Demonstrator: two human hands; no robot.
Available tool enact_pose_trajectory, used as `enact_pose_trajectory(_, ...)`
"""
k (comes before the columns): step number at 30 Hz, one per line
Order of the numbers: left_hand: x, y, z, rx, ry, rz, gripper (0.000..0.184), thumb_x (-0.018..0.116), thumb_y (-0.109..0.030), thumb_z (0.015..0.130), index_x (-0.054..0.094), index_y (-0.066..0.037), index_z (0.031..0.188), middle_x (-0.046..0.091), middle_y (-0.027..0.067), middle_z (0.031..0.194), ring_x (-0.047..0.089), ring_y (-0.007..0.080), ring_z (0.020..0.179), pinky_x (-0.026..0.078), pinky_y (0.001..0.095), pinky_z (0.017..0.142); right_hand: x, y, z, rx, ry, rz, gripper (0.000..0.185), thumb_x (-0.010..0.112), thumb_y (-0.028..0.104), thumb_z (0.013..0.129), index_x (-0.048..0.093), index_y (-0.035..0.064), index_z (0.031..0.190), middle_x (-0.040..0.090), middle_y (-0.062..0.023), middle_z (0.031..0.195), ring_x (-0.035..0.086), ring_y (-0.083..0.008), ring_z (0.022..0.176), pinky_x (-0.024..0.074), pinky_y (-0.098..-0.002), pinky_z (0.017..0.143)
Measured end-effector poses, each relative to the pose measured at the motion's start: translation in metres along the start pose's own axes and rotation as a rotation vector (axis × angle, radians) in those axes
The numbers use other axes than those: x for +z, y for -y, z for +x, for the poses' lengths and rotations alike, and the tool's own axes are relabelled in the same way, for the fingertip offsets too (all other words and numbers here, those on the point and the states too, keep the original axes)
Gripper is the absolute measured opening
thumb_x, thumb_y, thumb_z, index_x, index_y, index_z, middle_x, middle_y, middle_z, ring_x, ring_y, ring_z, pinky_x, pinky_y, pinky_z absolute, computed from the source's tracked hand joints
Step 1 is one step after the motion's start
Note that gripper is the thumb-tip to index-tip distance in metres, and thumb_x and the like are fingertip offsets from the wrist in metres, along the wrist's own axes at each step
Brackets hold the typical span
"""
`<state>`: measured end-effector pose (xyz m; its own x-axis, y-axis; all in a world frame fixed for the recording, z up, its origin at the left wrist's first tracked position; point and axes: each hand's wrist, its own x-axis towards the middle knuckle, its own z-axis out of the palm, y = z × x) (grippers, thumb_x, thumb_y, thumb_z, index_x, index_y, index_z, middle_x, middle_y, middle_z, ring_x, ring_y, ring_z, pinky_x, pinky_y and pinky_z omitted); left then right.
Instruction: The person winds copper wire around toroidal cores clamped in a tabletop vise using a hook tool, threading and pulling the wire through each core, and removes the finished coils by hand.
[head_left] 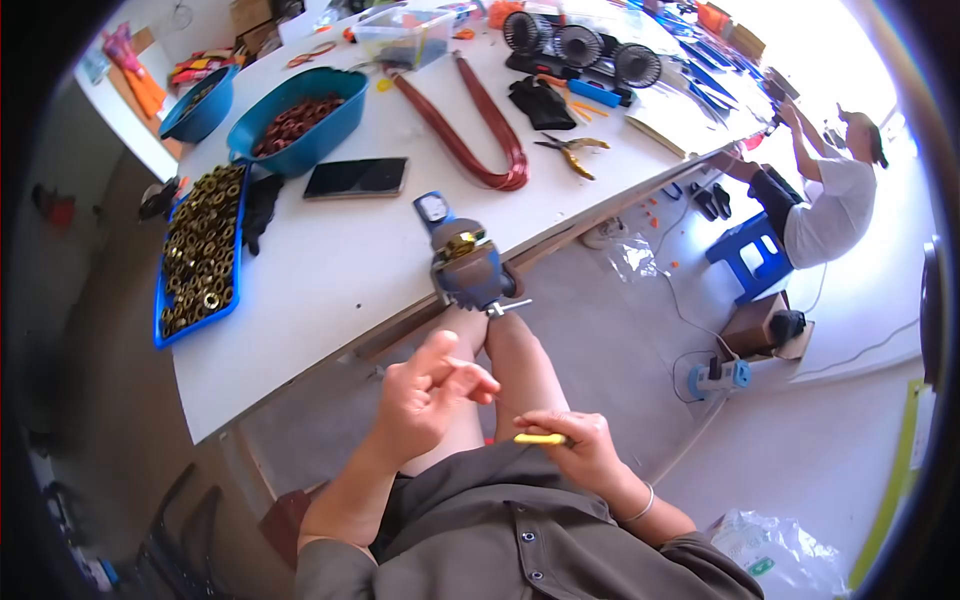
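My left hand [425,395] is raised above my lap, its fingers partly bent and apart; no object shows in it. Closer to my body, my right hand [583,450] is closed around a yellow-handled tool [541,438] whose kind I cannot make out. Beyond both hands, a small blue-grey bench vise [468,272] is fixed at the table edge. A shiny brass-coloured piece [461,243] sits at its jaws. Neither hand touches the vise.
On the white table [300,270] are a blue tray [238,275] of brass-coloured rings, a teal basin [335,120] of reddish parts, a phone [356,178], copper wire [505,160], pliers [572,155] and small fans [580,46]. Another person [830,200] sits at right on a blue stool [748,258].
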<state>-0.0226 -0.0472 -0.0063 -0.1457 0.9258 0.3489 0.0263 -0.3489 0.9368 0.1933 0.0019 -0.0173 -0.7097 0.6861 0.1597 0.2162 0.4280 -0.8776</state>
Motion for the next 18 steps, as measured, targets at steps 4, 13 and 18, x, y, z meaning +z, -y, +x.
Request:
enact_pose_trajectory(4,0.01,-0.005,0.004,-0.033,-0.054,0.022,0.027,0.057,-0.004,0.089,0.049,0.003,0.113,0.068,0.0114,0.076,0.063,0.0106,0.065,0.052,0.025,0.063,0.0,0.023,0.024,0.04,-0.126,0.037,0.023,0.06,-0.005,0.075,0.064,0.0029,0.096,0.066,-0.0089,0.076,0.066,-0.0172,0.068,0.0504,-0.0254,0.061)
enact_pose_trajectory(13,-0.001,-0.006,0.046,-0.005,-0.245,0.062,0.015,0.062,-0.007,0.085,0.057,0.004,0.095,0.065,0.0103,0.07,0.06,0.0098,0.061,0.049,0.0236,0.059,-0.019,0.031,0.054,0.037,-0.217,-0.047,0.018,0.062,-0.003,0.079,0.064,0.0001,0.096,0.065,-0.0111,0.082,0.062,-0.0151,0.072,0.0475,-0.0244,0.065)
enact_pose_trajectory(18,-0.044,-0.004,0.082,0.278,-0.276,0.639,0.02,0.061,-0.003,0.082,0.059,-0.003,0.102,0.06,0.0131,0.094,0.056,0.028,0.091,0.046,0.0326,0.075,-0.033,0.018,0.076,0.103,-0.301,-0.093,0.013,0.064,0.002,0.081,0.064,-0.0011,0.093,0.063,-0.0108,0.074,0.055,-0.0117,0.063,0.0446,-0.0223,0.06)
